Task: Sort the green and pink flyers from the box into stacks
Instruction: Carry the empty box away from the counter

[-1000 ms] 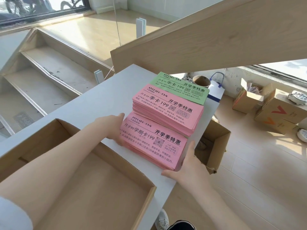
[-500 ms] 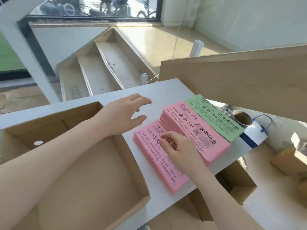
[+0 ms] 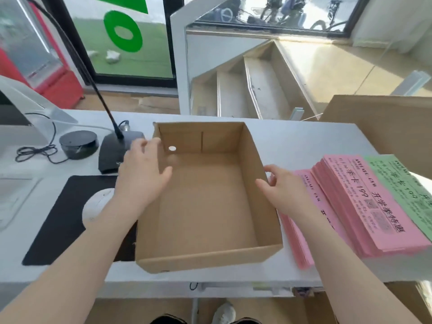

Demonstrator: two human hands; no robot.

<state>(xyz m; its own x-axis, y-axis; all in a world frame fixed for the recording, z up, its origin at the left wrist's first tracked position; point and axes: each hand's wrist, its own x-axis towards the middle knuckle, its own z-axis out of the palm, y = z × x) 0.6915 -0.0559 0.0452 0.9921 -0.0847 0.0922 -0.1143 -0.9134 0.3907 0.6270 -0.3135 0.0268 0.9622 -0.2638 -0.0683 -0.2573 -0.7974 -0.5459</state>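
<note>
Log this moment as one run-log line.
box: no flyers inside | pink stacks, green stack: right of box | left hand, right hand: open, at box sides

**Desk clutter around the mouse pad**

A black mouse pad (image 3: 58, 220) lies on the white desk (image 3: 299, 141), with a white mouse (image 3: 98, 203) at its right edge. Behind the pad stands a gooseneck microphone base (image 3: 114, 153); left of that base sits a round black puck (image 3: 78, 143) with a coiled cable (image 3: 35, 152).

A white tabletop (image 3: 292, 136) spans the near scene; beyond it, pale wooden stairs (image 3: 252, 90) descend at right, and sunlit dark-framed windows (image 3: 131, 38) line the far wall.
</note>
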